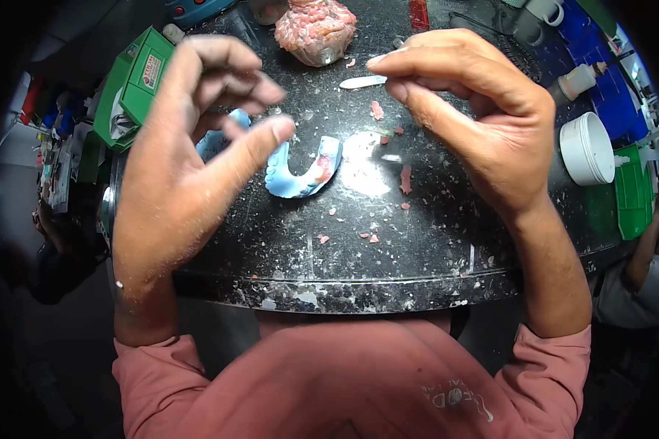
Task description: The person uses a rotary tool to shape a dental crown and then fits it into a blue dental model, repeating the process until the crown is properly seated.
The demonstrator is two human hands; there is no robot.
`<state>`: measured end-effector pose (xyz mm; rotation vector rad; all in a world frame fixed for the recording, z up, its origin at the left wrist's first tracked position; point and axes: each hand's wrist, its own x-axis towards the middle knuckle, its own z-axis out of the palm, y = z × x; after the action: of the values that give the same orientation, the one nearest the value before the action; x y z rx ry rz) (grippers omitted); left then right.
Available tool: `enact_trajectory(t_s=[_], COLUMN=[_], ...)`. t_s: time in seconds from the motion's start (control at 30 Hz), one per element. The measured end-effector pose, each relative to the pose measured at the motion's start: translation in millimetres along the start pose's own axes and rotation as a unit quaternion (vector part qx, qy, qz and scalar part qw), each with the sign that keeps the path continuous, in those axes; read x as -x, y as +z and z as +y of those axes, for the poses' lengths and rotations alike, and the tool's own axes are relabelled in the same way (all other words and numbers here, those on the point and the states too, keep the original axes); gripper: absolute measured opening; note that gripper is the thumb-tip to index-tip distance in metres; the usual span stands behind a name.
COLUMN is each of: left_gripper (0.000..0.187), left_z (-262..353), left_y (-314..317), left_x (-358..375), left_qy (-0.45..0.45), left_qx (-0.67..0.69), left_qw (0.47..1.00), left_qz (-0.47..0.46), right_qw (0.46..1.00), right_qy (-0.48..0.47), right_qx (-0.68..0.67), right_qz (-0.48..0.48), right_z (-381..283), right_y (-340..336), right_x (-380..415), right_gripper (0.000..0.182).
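My left hand (198, 154) is raised over the left part of the black speckled table (432, 241), its fingers curved and apart with nothing between them. Just right of its thumb lies a blue U-shaped dental model (300, 183) with a pink patch on its right arm. Another blue piece (211, 144) is partly hidden behind my left hand. My right hand (483, 117) pinches a small tool between thumb and fingertips; the tool's pale blade (362, 83) points left. Pink scraps (406, 179) are scattered on the table below it.
A bag of pink lumps (316, 33) stands at the back centre. Green boxes (140, 84) are at the left. A white round tub (586, 148) and a green tray (635, 194) sit at the right. Parts of other people show at both side edges.
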<state>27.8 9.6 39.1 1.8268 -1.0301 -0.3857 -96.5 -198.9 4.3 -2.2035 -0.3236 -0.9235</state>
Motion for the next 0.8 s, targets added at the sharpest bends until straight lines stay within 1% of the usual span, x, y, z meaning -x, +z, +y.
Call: enact_trajectory(t_s=[0.03,0.07,0.1,0.13,0.17,0.23,0.3,0.33,0.37,0.4,0.43,0.5,0.57,0.6,0.7,0.8], left_gripper=[0.048,0.052,0.057,0.058,0.058,0.058,0.060,0.063,0.065,0.069,0.069,0.069,0.070,0.070,0.071,0.071], left_z=[-0.2,-1.4,-4.1,-8.9,-13.0,-20.7,-18.3,-20.2,-23.0,-26.1,-29.2,-35.2,-40.2,-40.5,-45.3,-46.7], left_y=[-1.0,-1.8,-1.4,3.7,4.6,4.1,-0.1,-2.3,-3.7,-3.5,-0.6,5.6,7.9,8.1,6.4,5.5], left_x=[6.6,12.5,17.5,20.9,21.7,20.2,11.1,5.3,-0.4,-6.1,-7.3,-9.3,-5.1,-2.5,0.4,0.8], left_qy=[-0.007,0.011,0.028,0.055,0.053,0.108,0.112,0.130,0.148,0.158,0.156,0.192,0.173,0.170,0.169,0.165], left_qx=[-0.144,-0.239,-0.329,-0.322,-0.319,-0.370,-0.348,-0.309,-0.268,-0.242,-0.238,-0.192,-0.177,-0.184,-0.197,-0.207], left_qw=[0.989,0.971,0.942,0.944,0.945,0.922,0.930,0.938,0.943,0.944,0.946,0.952,0.959,0.959,0.959,0.958], left_qz=[0.000,-0.025,-0.050,-0.041,-0.043,-0.031,-0.043,-0.089,-0.133,-0.160,-0.158,-0.141,-0.137,-0.130,-0.114,-0.108], right_qw=[0.999,0.998,0.998,0.987,0.968,0.962,0.989,0.991,0.990,0.990,0.989,0.989,0.984,0.981,0.976,0.976], right_qy=[0.015,0.030,0.030,0.094,0.159,0.182,0.045,0.024,0.025,0.003,-0.020,-0.015,0.045,0.044,0.067,0.067], right_qx=[-0.031,-0.063,-0.063,-0.129,-0.194,-0.202,-0.109,-0.088,-0.089,-0.076,-0.063,-0.079,-0.114,-0.103,-0.133,-0.116], right_qz=[-0.001,-0.003,-0.003,-0.003,-0.005,-0.009,-0.086,-0.100,-0.106,-0.119,-0.131,-0.125,-0.130,-0.158,-0.158,-0.174], right_z=[3.5,5.3,2.7,-2.1,-6.1,-6.2,0.4,-0.4,0.5,2.2,4.3,4.8,1.2,1.9,0.2,-1.2], right_y=[3.4,6.2,9.3,13.6,17.3,17.9,14.5,13.9,14.2,15.0,15.9,21.2,25.2,23.7,27.1,28.4], right_x=[3.3,4.9,5.4,6.8,8.2,8.4,8.5,8.1,8.5,9.3,11.1,13.4,16.1,15.2,16.8,16.1], right_gripper=[0.020,0.019,0.019,0.017,0.015,0.013,0.014,0.017,0.017,0.019,0.020,0.021,0.021,0.019,0.017,0.018])
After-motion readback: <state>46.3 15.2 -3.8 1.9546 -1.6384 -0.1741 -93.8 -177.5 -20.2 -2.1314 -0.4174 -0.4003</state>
